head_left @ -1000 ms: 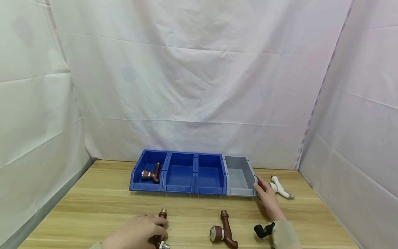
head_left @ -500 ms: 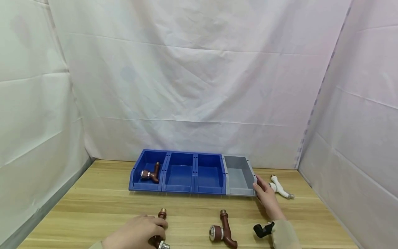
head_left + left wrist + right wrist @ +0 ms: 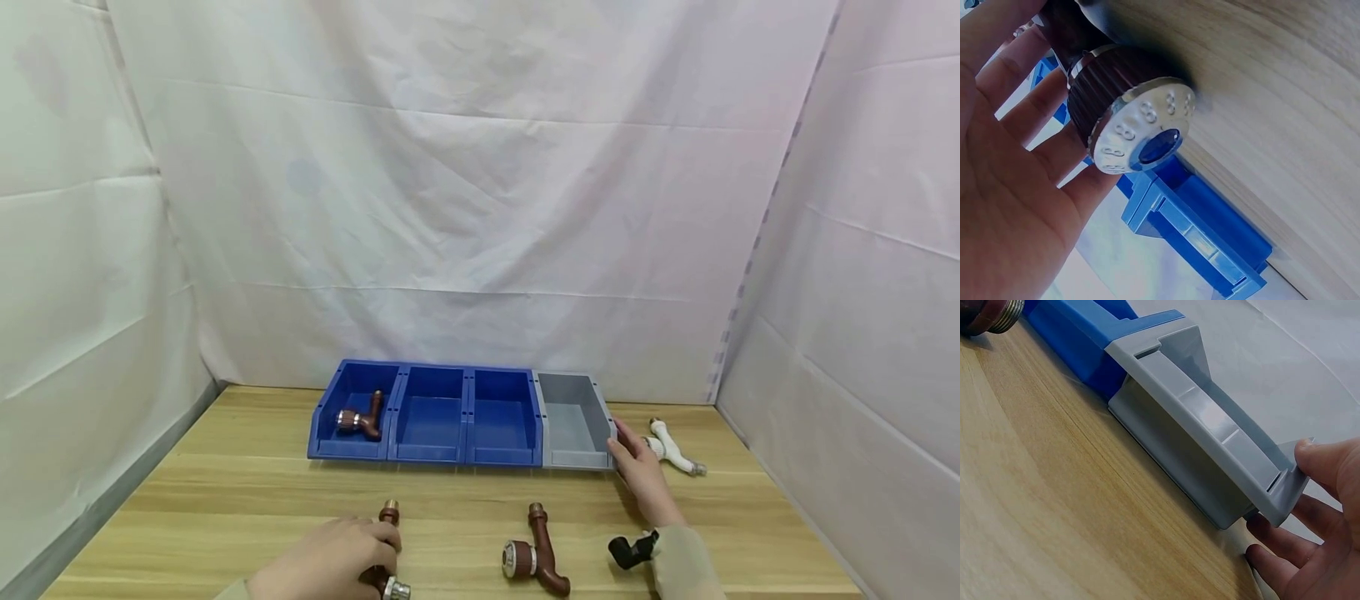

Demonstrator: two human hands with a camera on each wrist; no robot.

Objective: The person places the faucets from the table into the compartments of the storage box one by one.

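Note:
At the lower left of the head view my left hand (image 3: pixel 330 557) grips a dark brown faucet (image 3: pixel 388 515) with a brass threaded end, low over the table. In the left wrist view its ribbed knob (image 3: pixel 1141 125) has a silver face and a dark blue centre; the fingers reach round behind it. My right hand (image 3: pixel 643 479) holds the front right corner of the grey bin (image 3: pixel 1179 431), thumb on the rim and fingers underneath. Blue bins (image 3: pixel 429 454) stand joined to it in a row, and another brown faucet (image 3: pixel 369 423) lies in the leftmost one.
A third brown faucet (image 3: pixel 546 554) lies on the wooden table (image 3: pixel 225 500) between my hands. A black elbow-shaped piece (image 3: pixel 632 552) sits beside my right sleeve. Beyond the right hand lies a white faucet (image 3: pixel 671 450). White cloth walls (image 3: pixel 450 208) enclose the back and sides.
The whole scene shifts very slightly left in the head view. Both hands keep their places on the faucet and the grey bin.

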